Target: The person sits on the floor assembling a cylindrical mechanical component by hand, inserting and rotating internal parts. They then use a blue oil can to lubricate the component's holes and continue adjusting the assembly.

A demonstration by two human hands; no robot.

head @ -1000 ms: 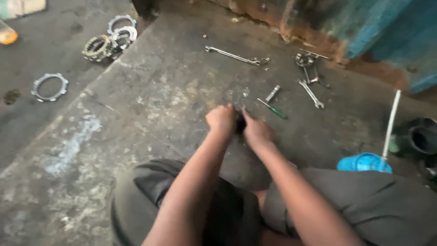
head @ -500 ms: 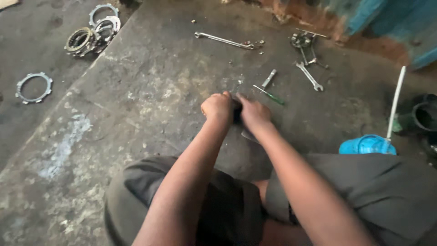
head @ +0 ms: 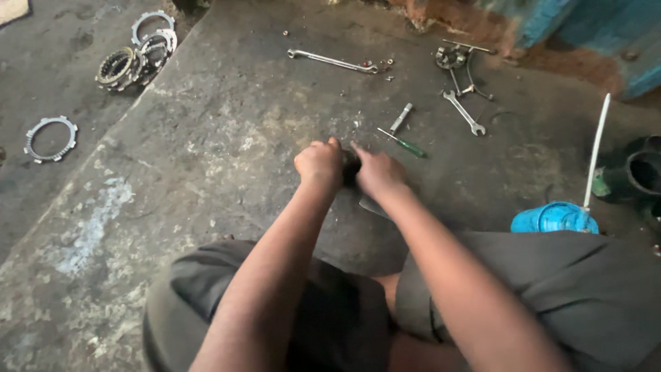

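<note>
Crouching over a stained grey concrete floor [head: 227,158], a person brings both bare hands together just above the knees, at the centre of the view. The left hand [head: 319,164] is curled into a loose fist, fingers folded around a small dark object [head: 350,167] that shows only as a sliver between the two hands; what it is cannot be told. The right hand [head: 377,172] meets it from the 3 o'clock side, fingers bent and pressed against the same piece, apparently so that each hand braces the part against the other. Both forearms run up from the bottom edge and converge, wrists fairly straight, elbows out over grey-trousered knees. A flat grey metal piece [head: 374,205] lies on the floor just under the right wrist. Tools lie within reach ahead: a green-handled screwdriver [head: 403,143] and a short silver socket bit [head: 401,118] at 1 o'clock, a long silver spanner [head: 332,61] at 12 o'clock, a smaller open-ended spanner [head: 465,114] at 2 o'clock. A stack of toothed ring-shaped metal plates [head: 134,58] sits at 10 o'clock, one loose toothed ring [head: 49,138] at 9 o'clock. A blue plastic lid-like piece [head: 554,218] with a white rod rests at 3 o'clock.
</note>
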